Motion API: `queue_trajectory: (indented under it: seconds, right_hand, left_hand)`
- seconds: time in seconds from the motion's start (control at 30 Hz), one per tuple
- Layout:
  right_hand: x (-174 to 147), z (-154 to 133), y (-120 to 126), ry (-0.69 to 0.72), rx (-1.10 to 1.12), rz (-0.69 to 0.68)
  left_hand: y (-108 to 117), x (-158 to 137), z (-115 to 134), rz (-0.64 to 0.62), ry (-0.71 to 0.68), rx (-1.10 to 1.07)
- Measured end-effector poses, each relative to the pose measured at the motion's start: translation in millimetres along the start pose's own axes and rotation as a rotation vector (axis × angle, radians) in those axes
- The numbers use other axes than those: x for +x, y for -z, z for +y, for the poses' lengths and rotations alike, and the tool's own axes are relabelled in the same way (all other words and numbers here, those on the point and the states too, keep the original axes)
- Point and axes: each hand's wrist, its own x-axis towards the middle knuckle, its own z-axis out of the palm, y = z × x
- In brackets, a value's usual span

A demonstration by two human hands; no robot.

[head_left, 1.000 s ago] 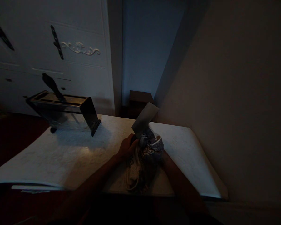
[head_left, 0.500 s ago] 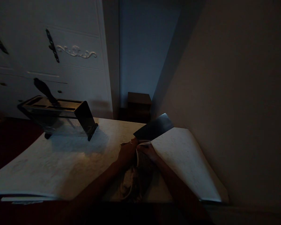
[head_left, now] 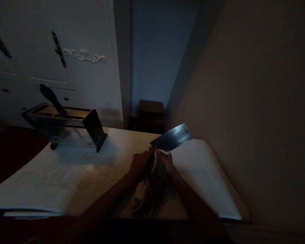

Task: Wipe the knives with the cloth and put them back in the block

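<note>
A broad cleaver [head_left: 172,136] points away to the right, its shiny rectangular blade above the far part of the table. Closed at the blade's near left end is my left hand [head_left: 140,163]; the handle is not visible and seems to be inside this grip. My right hand [head_left: 165,160] is closed on a bunched brownish cloth [head_left: 141,196] with a pale edge, right beside the left hand and just below the blade. The cloth hangs down between my forearms onto the table. Dim light hides the exact finger positions.
On the left of the pale marbled table [head_left: 91,183] stands a knife block [head_left: 73,127] with clear sides and one black-handled knife [head_left: 51,96] in it. White cabinets [head_left: 88,81] rise behind. A brown box [head_left: 151,106] sits past the table, and a wall [head_left: 256,118] closes the right.
Both hands and the cleaver have shifted slightly to the right. The blade has tilted and now catches more light. The upper part of the cloth has moved along with my right hand.
</note>
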Motion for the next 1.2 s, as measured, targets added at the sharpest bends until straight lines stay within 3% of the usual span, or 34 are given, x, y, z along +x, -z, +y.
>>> queue_trajectory:
  seconds: [0.27,0.4,0.6,0.77,1.03,1.2]
  right_hand:
    - [9.4,-11.9,12.8,0.043,0.166,0.101]
    - [15.5,-10.5,20.6,0.017,0.203,0.125]
    - [14.7,-3.2,21.6,-0.006,0.103,0.032]
    - [13.2,-8.7,22.5,0.034,-0.044,0.007]
    - [13.1,-13.4,20.4,-0.003,-0.054,-0.041]
    - [13.3,-16.7,20.1,0.021,-0.093,-0.035]
  left_hand:
    - [-1.7,0.6,-9.2,0.149,0.085,-0.199]
    - [-1.2,4.4,-12.3,0.054,0.051,-0.198]
    - [-5.6,4.9,-18.1,-0.061,-0.012,-0.224]
    - [-11.5,2.6,-19.4,0.004,0.042,-0.271]
    - [-18.9,1.9,-20.1,0.147,0.095,-0.366]
    - [-15.4,5.2,-18.6,0.172,0.131,-0.445]
